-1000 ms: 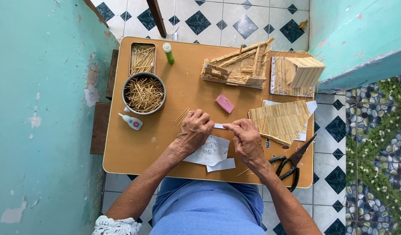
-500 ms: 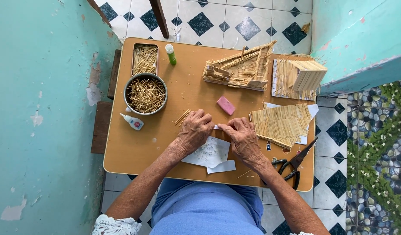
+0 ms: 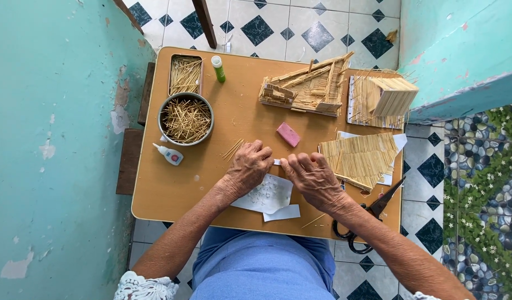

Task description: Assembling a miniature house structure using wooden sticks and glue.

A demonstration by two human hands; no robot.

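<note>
Both hands meet in the middle of the worktop (image 3: 172, 194). The left hand (image 3: 250, 166) and the right hand (image 3: 309, 175) have their fingers curled down and pinched shut on a small white paper strip (image 3: 277, 162), one hand at each end, likely so it stays flat and tight. Just under the fingers lie bigger white paper scraps (image 3: 267, 195). A pink eraser (image 3: 288, 134) sits just above the fingers. A few loose sticks (image 3: 232, 149) lie beside the left fingers, easy to grab. The round bowl of sticks (image 3: 186, 119) and small glue bottle (image 3: 169, 154) wait further left. Black scissors (image 3: 367, 214) rest by the right wrist.
</note>
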